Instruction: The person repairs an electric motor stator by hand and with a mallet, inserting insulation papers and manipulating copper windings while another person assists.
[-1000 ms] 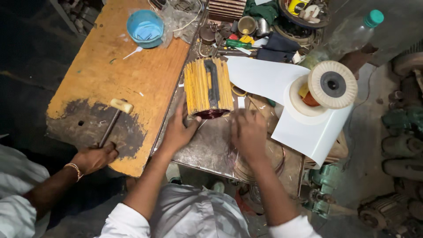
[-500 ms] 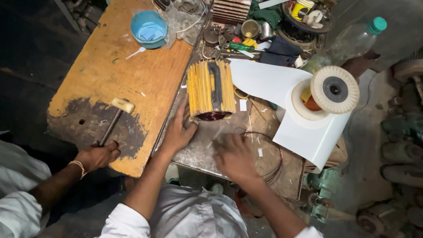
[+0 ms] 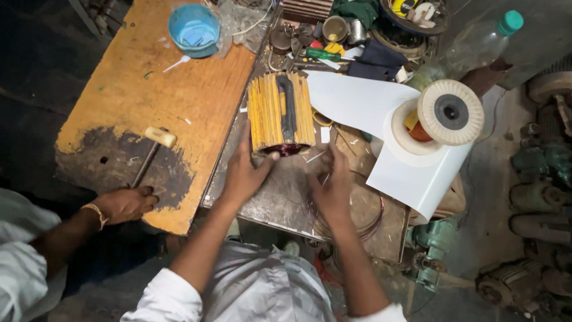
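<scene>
A drum-shaped motor core (image 3: 280,112) wrapped in yellow strips, with dark copper winding at its near end, lies on a grey metal bench (image 3: 280,191). My left hand (image 3: 245,173) rests against its near left end, thumb touching the winding. My right hand (image 3: 333,188) hovers with spread fingers over a loop of thin copper wire (image 3: 357,223) on the bench, just right of the core; whether it pinches the wire is hidden.
Another person's hand (image 3: 122,204) holds a mallet (image 3: 156,143) on the orange wooden board (image 3: 149,95) at left. A blue bowl (image 3: 193,30) stands at the back. A white paper roll (image 3: 441,119), white sheets, screwdrivers and motor parts crowd the right and back.
My right hand moved off the core's near end, dropped toward the wire loop, then came back up a little. My left hand stayed at the core. The mallet hand barely moved.
</scene>
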